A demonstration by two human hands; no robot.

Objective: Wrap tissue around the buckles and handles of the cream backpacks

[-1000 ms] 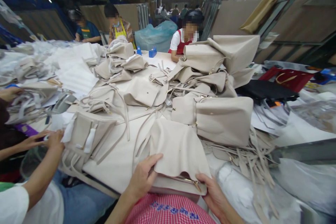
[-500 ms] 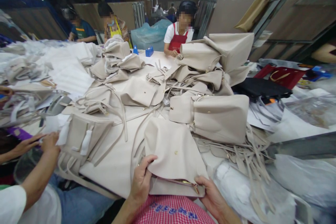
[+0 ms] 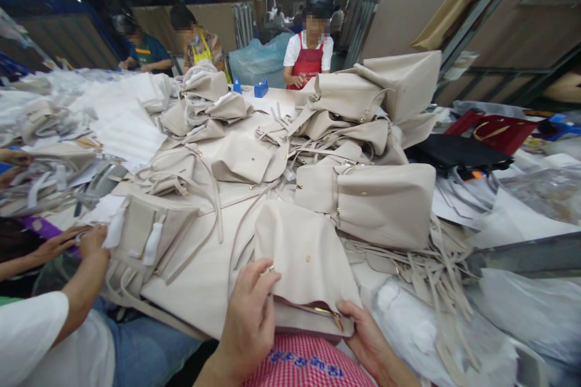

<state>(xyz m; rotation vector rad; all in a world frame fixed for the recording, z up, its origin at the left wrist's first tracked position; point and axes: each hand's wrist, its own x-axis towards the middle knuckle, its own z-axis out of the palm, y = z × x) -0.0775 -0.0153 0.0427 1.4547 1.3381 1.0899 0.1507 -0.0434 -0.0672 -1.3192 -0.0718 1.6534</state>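
A beige leather-look bag [image 3: 304, 248] lies at the table's near edge against my checked apron. Its open mouth faces me, showing a dark red edge and a gold zipper [image 3: 324, 310]. My left hand [image 3: 252, 302] is at the bag's left edge with its fingers closed around a small gold metal fitting [image 3: 271, 268]. What the fitting is attached to is hidden by the fingers. My right hand [image 3: 363, 329] pinches the bag's near right corner beside the zipper end. A small gold stud [image 3: 308, 259] shows on the bag's panel.
Another beige bag [image 3: 385, 205] lies just beyond, before a heap of bags [image 3: 349, 97]. Loose straps [image 3: 436, 278] hang at the right, by plastic wrapping [image 3: 403, 314]. At the left a co-worker's hands [image 3: 93, 242] handle a bag [image 3: 154, 224]. Another person [image 3: 309, 57] stands across the table.
My left hand has let go of the bag's near left edge and risen to the small gold fitting. My right hand keeps its grip on the corner.
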